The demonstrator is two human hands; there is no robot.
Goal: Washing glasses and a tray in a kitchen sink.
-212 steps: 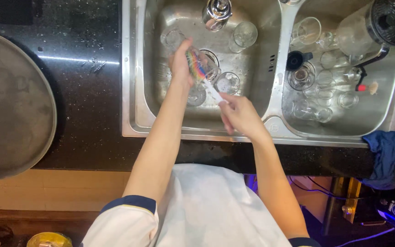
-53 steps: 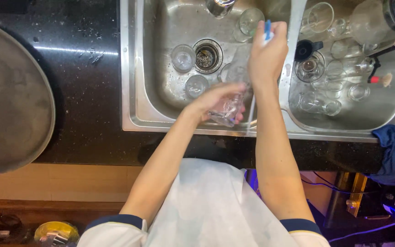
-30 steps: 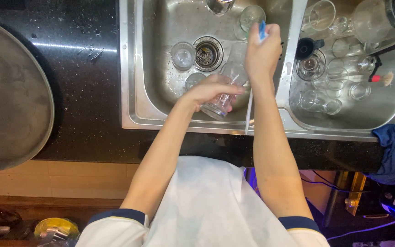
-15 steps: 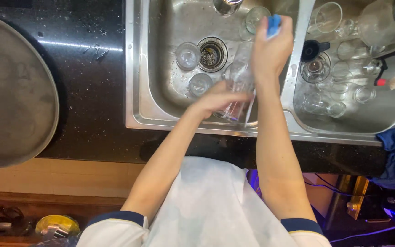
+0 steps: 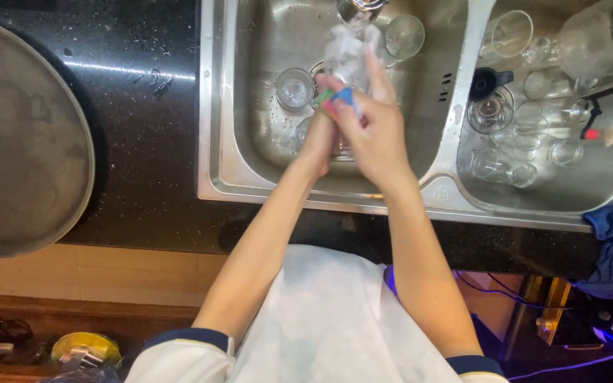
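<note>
Hands (image 5: pixel 352 128) now together under tap (image 5: pixel 360 8) | left grips glass (image 5: pixel 345 53) | right grips brush (image 5: pixel 338 99)

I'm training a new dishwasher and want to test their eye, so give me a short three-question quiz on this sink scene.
1. True or false: both hands, the left hand and the right hand, are over the left basin.
2. What lies on the dark counter left of the sink? A) a round grey tray B) a cutting board C) a kettle
3. What sort of ware fills the right basin?

Key: 1 true. 2 A. 3 Clear drinking glasses, with a jug lying among them.
</note>
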